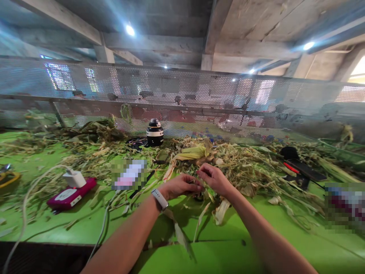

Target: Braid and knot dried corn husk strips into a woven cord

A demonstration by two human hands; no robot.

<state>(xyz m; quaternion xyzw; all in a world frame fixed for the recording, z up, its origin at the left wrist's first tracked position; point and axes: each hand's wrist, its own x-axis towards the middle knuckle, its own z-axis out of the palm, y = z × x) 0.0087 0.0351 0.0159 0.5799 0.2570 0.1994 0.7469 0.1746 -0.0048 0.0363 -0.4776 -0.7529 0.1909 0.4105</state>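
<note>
My left hand [180, 185], with a white-banded watch [160, 199] on its wrist, is in front of me with its fingers curled together. My right hand [214, 178] is close beside it, thumb and fingers pinched. What they hold between them is small and partly hidden, so I cannot make it out. Pale strips of dry husk [221, 210] lie just below the hands. Right behind them, a yellow-green bundle of corn husk [194, 153] rests on a heap of dry husk strips [245, 167].
The green table [228, 255] carries a black bottle [155, 133], a pixelated phone-like object [129, 174], a maroon power strip [71, 195] with a white charger [74, 178], and a black device [303, 167] at right. A perforated metal screen [182, 87] stands behind. Cables run at left.
</note>
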